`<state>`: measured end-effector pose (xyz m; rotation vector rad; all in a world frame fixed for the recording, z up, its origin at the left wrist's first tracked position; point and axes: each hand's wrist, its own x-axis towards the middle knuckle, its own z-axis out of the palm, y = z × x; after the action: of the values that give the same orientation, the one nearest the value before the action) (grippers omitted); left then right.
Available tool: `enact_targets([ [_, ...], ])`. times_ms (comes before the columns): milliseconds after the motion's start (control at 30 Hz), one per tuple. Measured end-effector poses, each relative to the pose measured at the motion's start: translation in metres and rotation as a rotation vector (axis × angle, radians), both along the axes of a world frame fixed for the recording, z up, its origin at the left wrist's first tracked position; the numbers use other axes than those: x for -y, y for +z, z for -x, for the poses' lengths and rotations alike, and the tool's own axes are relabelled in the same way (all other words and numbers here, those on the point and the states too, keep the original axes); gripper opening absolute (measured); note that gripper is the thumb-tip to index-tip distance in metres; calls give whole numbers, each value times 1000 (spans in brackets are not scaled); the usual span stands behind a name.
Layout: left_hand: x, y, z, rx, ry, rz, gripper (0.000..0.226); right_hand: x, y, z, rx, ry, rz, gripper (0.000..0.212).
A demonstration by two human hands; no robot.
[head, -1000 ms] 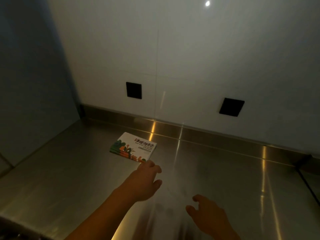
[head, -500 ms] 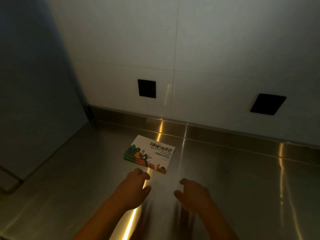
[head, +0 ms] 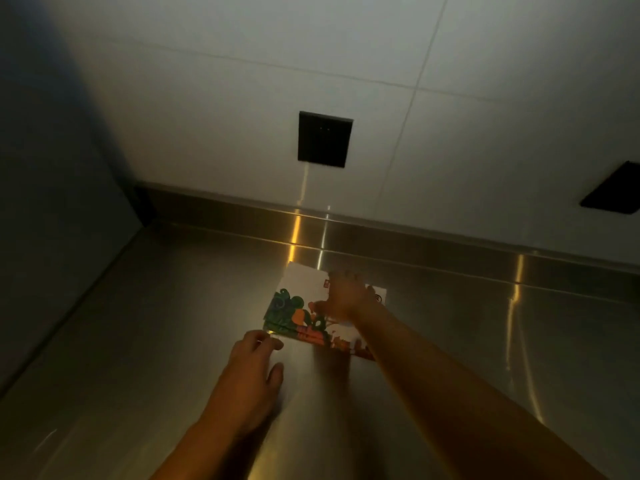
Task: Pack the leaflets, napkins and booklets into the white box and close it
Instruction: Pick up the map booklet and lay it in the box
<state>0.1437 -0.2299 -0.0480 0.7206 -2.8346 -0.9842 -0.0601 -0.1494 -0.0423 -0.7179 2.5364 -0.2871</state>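
A small stack of leaflets [head: 292, 308], white with green and orange drawings, lies flat on the steel counter [head: 173, 323] near the back wall. My right hand [head: 346, 299] lies over the stack's right half with fingers stretched out, covering part of the print; motion blur hides whether it presses down. My left hand [head: 254, 365] rests on the counter just in front of the stack, its fingertips at the near left corner and holding nothing. No white box, napkins or booklets appear in view.
A white tiled wall rises behind a low steel upstand [head: 415, 237]. Two black square plates [head: 325, 139] [head: 613, 192] sit on the wall. A dark panel [head: 52, 202] closes off the left side of the counter.
Both hands have moved forward to the leaflets: the right hand went from the bare counter onto the stack, the left fingertips came up to its near corner. The camera moved closer.
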Motion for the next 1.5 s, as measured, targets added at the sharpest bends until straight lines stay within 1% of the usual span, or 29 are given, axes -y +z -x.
enact_targets([
  [133,17,-10,-5,-29,-35,-19,31,20,-15,23,45,7,-149,103],
  [200,24,-13,-5,-40,-22,-32,30,24,-22,26,61,42,-212,113],
  [367,39,-19,5,-85,17,-91,27,30,-33,22,-3,172,-226,115],
  [533,42,-26,15,-92,-7,-109,25,42,-30,24,-39,253,-323,121],
  [700,48,-34,15,-101,-26,-82,22,52,-25,30,-10,230,-381,134],
  [900,55,-40,11,-107,-5,-86,20,59,-24,35,13,198,-439,137],
  [1067,54,-42,11,-106,15,-108,18,57,-22,38,-51,209,-411,129],
  [1200,52,-37,11,-108,6,-119,19,54,-21,36,12,159,-338,120],
  [1267,52,-32,11,-108,1,-118,20,51,-15,33,-12,162,-280,103],
  [1333,53,-26,11,-119,16,-125,21,41,-5,28,-30,176,-199,75],
  [1400,55,-18,8,-129,55,-147,21,25,10,23,7,152,-64,53],
  [1433,55,-14,7,-134,72,-159,21,14,19,19,2,157,-6,45],
  [1500,54,-7,6,-155,79,-166,21,-8,37,10,-120,240,44,35],
])
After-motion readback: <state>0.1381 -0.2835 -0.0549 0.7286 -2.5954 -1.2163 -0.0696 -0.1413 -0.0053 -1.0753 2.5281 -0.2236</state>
